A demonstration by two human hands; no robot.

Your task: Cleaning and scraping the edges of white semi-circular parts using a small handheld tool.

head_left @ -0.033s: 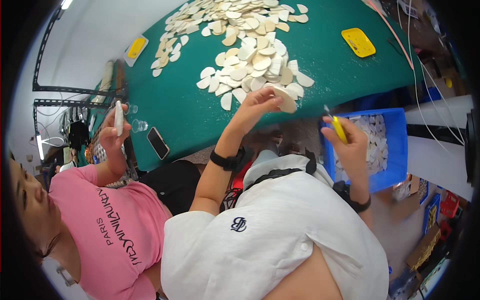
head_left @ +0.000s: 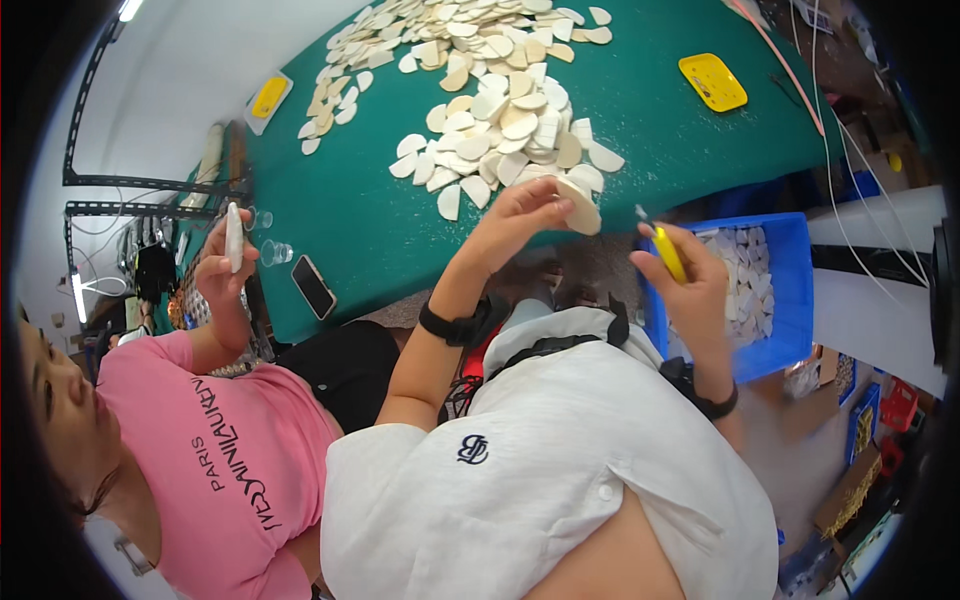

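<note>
My left hand (head_left: 523, 220) pinches a cream half-round sponge piece (head_left: 580, 208) by its edge, over the table's near edge. To its right, my right hand (head_left: 692, 275) is closed around a yellow-handled tool (head_left: 668, 254). The tool's small metallic tip points toward the piece but stays apart from it; blur hides its exact shape. Just beyond my left hand lies a heap of similar white and cream half-round pieces (head_left: 515, 130) on the green table (head_left: 385, 225). Below and right of the table edge, a blue bin (head_left: 795, 300) holds many small white pieces, partly behind my right hand.
A co-worker in a pink shirt (head_left: 215, 460) sits at my left, holding a white piece (head_left: 234, 238). A phone (head_left: 314, 287) and clear cups (head_left: 274, 252) lie near them. Yellow trays (head_left: 713, 82) sit at both sides; a larger heap (head_left: 460, 35) lies at the back.
My right hand and the tool have moved slightly left. The piece in my left hand has shifted a little to the right, narrowing the gap between them.
</note>
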